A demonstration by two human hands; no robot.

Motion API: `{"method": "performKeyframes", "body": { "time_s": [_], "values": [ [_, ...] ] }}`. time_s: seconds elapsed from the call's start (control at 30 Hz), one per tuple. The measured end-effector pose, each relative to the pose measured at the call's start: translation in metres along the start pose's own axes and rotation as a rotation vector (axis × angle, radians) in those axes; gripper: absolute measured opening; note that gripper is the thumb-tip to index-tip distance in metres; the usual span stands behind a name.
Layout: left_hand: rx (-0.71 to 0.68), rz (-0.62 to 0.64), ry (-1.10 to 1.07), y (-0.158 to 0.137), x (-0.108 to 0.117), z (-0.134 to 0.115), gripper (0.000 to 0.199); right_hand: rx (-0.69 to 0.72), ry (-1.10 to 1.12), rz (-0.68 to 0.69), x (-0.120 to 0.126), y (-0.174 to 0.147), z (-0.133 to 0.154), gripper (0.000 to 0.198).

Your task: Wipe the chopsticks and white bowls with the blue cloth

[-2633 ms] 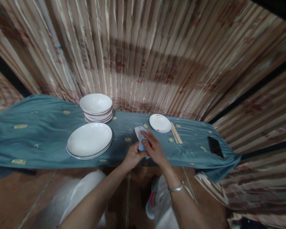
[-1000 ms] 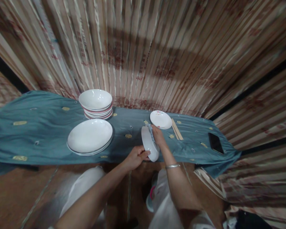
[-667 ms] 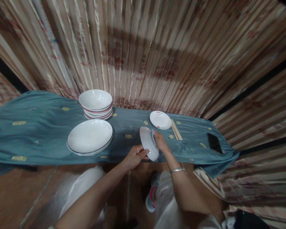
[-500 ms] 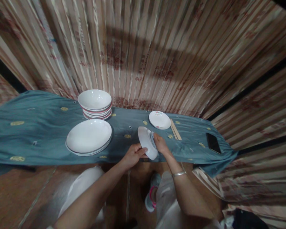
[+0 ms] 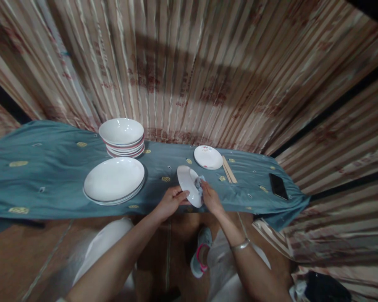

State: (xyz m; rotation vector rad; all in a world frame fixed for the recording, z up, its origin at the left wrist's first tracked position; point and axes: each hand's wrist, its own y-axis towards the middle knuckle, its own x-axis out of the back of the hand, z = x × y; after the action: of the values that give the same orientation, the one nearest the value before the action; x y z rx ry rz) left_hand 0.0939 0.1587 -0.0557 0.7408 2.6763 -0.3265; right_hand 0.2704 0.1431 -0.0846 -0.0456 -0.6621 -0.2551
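A white shallow bowl (image 5: 185, 181) is held tilted on its edge above the front of the table. My left hand (image 5: 172, 201) grips its lower left rim, thumb on the near face. On the bowl's right side, my right hand (image 5: 211, 199) is closed around a crumpled pale blue cloth (image 5: 199, 185) and presses it against the underside. The fingertips of this hand are partly hidden by the cloth and bowl. Behind the bowl lies a small white plate (image 5: 208, 157) with a floral pattern.
To the left stand a stack of white bowls (image 5: 122, 132) with red bands and a pile of large white plates (image 5: 114, 179). Wooden chopsticks (image 5: 229, 170) lie beside the small plate. A black phone (image 5: 278, 186) rests toward the right end of the green tablecloth (image 5: 59, 167).
The bowl has turned slightly between my hands. My right hand has shifted down a little along its underside, and more of the cloth shows now.
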Motion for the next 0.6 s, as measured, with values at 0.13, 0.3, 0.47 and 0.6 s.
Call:
{"method": "performKeyframes", "body": {
  "time_s": [0.13,0.3,0.47,0.6],
  "values": [
    [0.001,0.006,-0.006,0.000,0.000,-0.002,0.047,0.102,0.052,0.002,0.001,-0.010,0.010,0.052],
    [-0.017,0.008,0.014,0.001,0.001,0.000,0.045,0.247,0.069,-0.024,-0.003,-0.022,0.027,0.050],
    [-0.082,0.026,0.135,0.002,0.001,0.005,0.025,0.450,-0.042,-0.034,-0.008,-0.027,0.048,0.047],
    [-0.195,0.064,0.298,0.003,0.001,0.008,0.019,0.636,-0.163,-0.011,-0.008,-0.020,0.066,0.044]
  ]
}}
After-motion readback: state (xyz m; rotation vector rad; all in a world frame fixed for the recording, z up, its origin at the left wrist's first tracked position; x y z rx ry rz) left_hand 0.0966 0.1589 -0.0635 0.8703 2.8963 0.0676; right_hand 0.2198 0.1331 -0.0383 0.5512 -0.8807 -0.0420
